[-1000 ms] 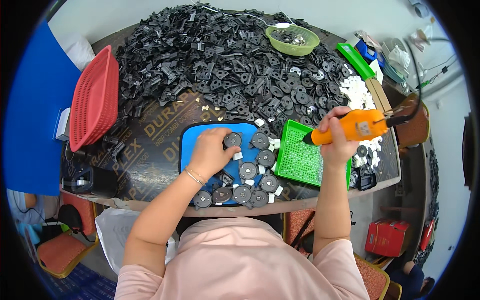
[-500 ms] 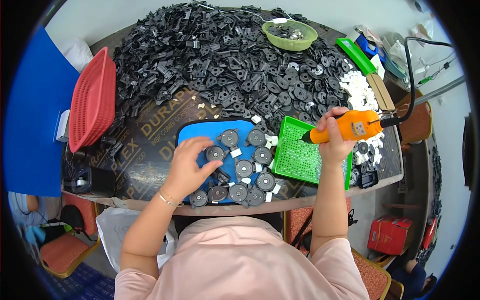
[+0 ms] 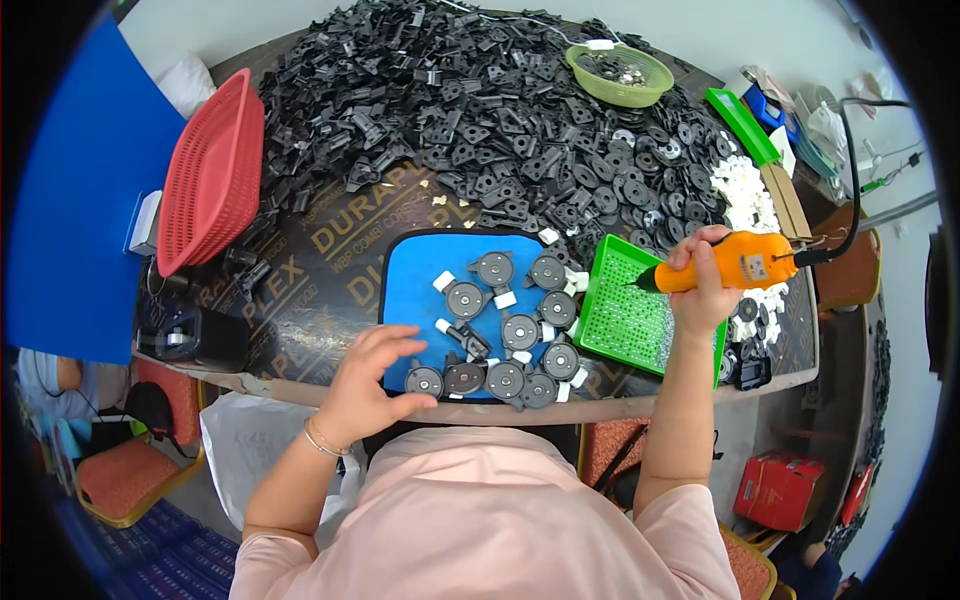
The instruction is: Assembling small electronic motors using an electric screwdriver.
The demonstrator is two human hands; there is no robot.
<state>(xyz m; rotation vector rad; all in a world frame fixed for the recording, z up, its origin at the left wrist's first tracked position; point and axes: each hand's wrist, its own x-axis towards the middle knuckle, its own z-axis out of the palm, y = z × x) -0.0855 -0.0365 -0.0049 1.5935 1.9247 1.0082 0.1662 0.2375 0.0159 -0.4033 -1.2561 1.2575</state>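
My right hand (image 3: 703, 290) is wrapped round an orange electric screwdriver (image 3: 745, 262). The tool lies nearly level, its dark tip pointing left over a green perforated tray (image 3: 597, 290) that holds many small shiny pieces. On a blue mat (image 3: 415, 270) sit several round black parts with white blocks, among them one near the top left (image 3: 465, 300). My left hand (image 3: 378, 385) is at the mat's near left corner, thumb and fingers apart and nothing held. Closest to it is a round black part (image 3: 424, 381) beside the thumb; whether they touch I cannot tell.
A large heap of black plastic parts (image 3: 450, 100) covers the table's far side, with white pieces (image 3: 742, 195) at its right. A yellow-green basket (image 3: 625, 92) stands at the back, stacked red baskets (image 3: 212, 175) at left. A black cable (image 3: 850, 160) hangs from the screwdriver.
My left hand has moved from the round part at the mat's upper left to the near left corner. The screwdriver stays over the green tray. The whole view has shifted slightly.
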